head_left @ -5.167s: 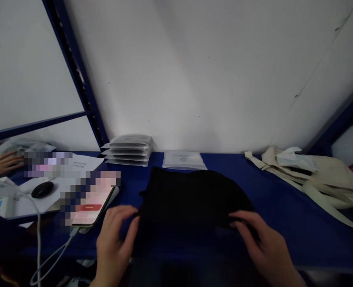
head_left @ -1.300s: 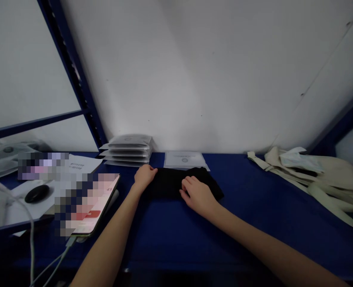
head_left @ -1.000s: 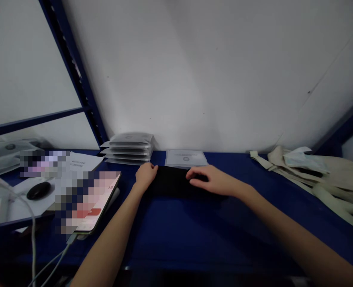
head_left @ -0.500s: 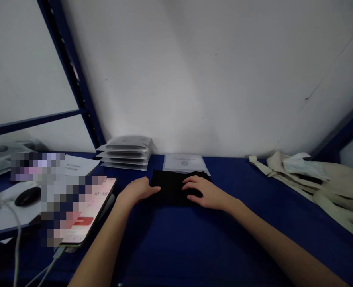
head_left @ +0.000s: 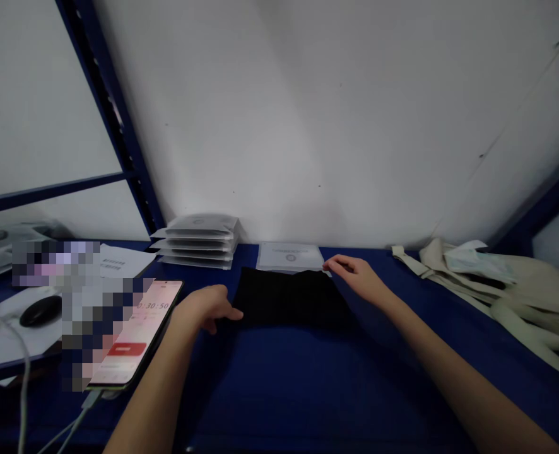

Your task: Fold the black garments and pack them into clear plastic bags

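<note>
A folded black cloth (head_left: 289,299) lies flat on the blue table (head_left: 279,384), in front of a flat whitish packet (head_left: 289,255). My left hand (head_left: 211,306) is at the cloth's left edge, its thumb reaching the lower left corner and its fingers curled loosely, apart from the thumb. Beyond the cloth's upper right corner, my right hand (head_left: 353,274) has its fingertips drawn together near the right end of the packet. Whether anything is between those fingertips is too small to tell.
Several frosted bags (head_left: 199,239) are stacked at the back left. A lit phone (head_left: 140,340) with a cable, a black mouse (head_left: 41,311) and papers (head_left: 125,261) occupy the left. Beige fabric (head_left: 535,290) is heaped on the right. A white wall (head_left: 279,126) rises behind.
My right hand has left the cloth's top and moved right and up to the packet's end, its fingers closing. My left hand has shifted slightly left and down. More of the cloth shows.
</note>
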{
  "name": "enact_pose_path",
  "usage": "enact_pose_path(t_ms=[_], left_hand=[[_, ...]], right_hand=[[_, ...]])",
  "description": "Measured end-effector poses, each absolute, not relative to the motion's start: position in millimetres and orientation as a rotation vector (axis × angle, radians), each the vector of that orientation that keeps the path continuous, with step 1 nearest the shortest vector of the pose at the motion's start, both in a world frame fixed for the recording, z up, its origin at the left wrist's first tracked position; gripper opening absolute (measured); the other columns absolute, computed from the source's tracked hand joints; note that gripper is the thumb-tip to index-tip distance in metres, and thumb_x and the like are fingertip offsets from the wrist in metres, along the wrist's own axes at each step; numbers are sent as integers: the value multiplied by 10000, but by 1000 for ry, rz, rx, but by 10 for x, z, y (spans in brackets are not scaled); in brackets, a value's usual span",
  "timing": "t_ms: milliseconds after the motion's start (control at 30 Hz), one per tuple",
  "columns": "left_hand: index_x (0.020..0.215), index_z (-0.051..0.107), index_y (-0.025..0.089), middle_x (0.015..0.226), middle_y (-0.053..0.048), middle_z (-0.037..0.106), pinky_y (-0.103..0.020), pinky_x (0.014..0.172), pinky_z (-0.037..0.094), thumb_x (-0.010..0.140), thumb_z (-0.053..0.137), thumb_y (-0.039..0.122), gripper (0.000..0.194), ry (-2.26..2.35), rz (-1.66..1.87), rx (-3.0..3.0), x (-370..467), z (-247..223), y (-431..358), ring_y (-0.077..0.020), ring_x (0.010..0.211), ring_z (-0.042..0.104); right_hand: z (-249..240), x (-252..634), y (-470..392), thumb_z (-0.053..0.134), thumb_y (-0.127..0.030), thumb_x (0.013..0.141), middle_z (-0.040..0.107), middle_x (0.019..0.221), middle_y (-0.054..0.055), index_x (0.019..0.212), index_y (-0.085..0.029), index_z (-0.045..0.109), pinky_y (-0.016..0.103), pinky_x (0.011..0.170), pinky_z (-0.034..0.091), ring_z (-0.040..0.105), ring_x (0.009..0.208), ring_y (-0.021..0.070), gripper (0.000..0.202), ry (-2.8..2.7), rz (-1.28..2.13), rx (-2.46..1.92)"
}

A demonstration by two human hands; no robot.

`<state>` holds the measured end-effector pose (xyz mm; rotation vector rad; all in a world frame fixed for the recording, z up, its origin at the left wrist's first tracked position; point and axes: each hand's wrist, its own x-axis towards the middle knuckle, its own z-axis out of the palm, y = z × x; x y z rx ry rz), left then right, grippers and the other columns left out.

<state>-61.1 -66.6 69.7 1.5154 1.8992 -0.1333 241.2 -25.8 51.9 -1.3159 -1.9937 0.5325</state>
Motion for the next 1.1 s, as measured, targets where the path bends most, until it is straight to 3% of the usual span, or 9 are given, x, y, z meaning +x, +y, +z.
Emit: enact_pose_path(t_ms=[133,367,467,600,767,833,967,1100], left_hand=[[859,649,142,469,-51,620,-340,581,497,614,700,304,298,2023,-138,1568,-517,668,-663,-257,519,643],[832,637,120,492,-66,635,-276,524,479,726,578,255,182,1990,-156,1626,-491,689,-657,-231,552,653],[823,610,109,649,-90,687,-237,481,460,752,527,211,150,1918,22,1580,-540,650,-609,-196,550,656],[861,569,132,731,-67,687,-228,543,456,780,504,203,125,1959,344,1635,-494,638,-597,-157,559,648],[979,518,191,810,-61,659,-282,635,435,822,517,274,177,2229,655,1933,-208,750,-761,-230,769,642],[1014,508,201,832,-58,643,-278,623,429,850,483,265,178,2229,765,2048,-50,766,-840,-221,769,631],[1023,520,204,908,-52,594,-240,593,429,892,372,165,201,2004,963,2510,284,669,-985,-160,745,598],[951,552,151,822,-43,554,-264,657,456,872,382,111,191,1326,979,3185,591,464,-1158,-161,743,550]], right_hand=[[473,2449,-215,414,-400,838,675,835,43,769,-197,628,343,783,441,610,815,207,303,-2020,529,-1384],[412,2400,-243,472,-364,813,662,926,47,869,-209,645,344,779,441,594,857,206,239,-2184,534,-1380],[381,2407,-228,490,-343,806,647,944,50,884,-209,642,351,798,442,584,869,199,218,-2227,524,-1346],[364,2401,-228,504,-325,802,641,902,53,885,-205,635,361,766,459,582,812,192,196,-2256,519,-1351],[348,2395,-228,508,-278,802,641,912,64,882,-196,636,371,782,461,583,813,192,172,-2284,503,-1351],[331,2396,-215,523,-273,793,638,924,67,889,-190,633,369,788,461,582,816,190,168,-2291,516,-1351],[298,2341,-222,583,-265,740,624,880,66,859,-179,625,362,758,474,572,779,190,152,-2307,523,-1332],[262,2224,-293,520,-251,765,640,810,52,833,-201,624,369,751,478,578,786,211,134,-2183,619,-1319]])
